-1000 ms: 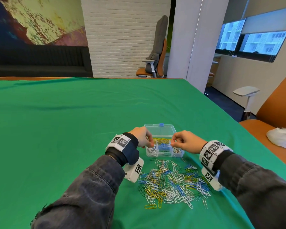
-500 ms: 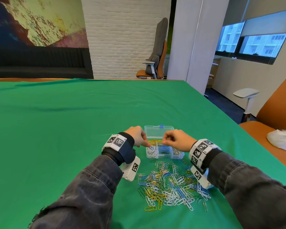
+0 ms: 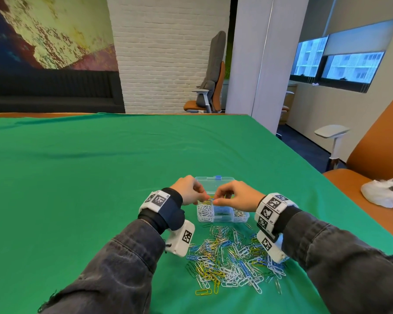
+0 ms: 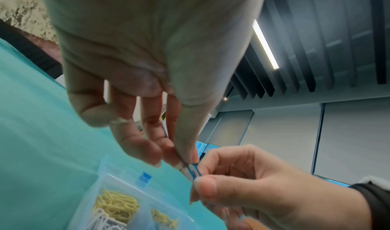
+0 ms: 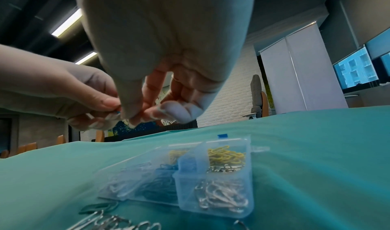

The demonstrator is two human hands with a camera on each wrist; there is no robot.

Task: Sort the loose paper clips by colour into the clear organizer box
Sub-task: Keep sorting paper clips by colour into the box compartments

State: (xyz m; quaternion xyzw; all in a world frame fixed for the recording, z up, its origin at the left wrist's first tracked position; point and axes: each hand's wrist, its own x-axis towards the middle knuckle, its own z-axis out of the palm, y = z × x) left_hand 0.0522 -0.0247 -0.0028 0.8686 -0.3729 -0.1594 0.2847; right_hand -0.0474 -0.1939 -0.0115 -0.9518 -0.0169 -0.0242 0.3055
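Observation:
A clear organizer box (image 3: pixel 245 217) (image 5: pixel 246 182) with its lid folded back lies on the green cloth; its compartments hold white, blue, yellow and silver clips. Above it my left hand (image 3: pixel 191 191) (image 4: pixel 179 158) and right hand (image 3: pixel 232 197) (image 5: pixel 137 113) meet, and both pinch the same blue paper clip (image 4: pixel 194 171) between thumb and fingertips. In the head view the clip is only a small blue spot between the fingertips. A loose pile of white, blue, yellow, green and silver paper clips (image 3: pixel 234 259) spreads on the cloth nearer to me than the box.
The green cloth (image 3: pixel 100 177) covers a wide table that ends on the right near an orange seat (image 3: pixel 372 200) with a white bag (image 3: pixel 386 192). An office chair (image 3: pixel 209 87) and a white pillar (image 3: pixel 259 64) stand beyond the far edge.
Both hands have drawn together over the box: the right hand moved left and the left hand came to meet it. Their fingertips now touch at the blue clip.

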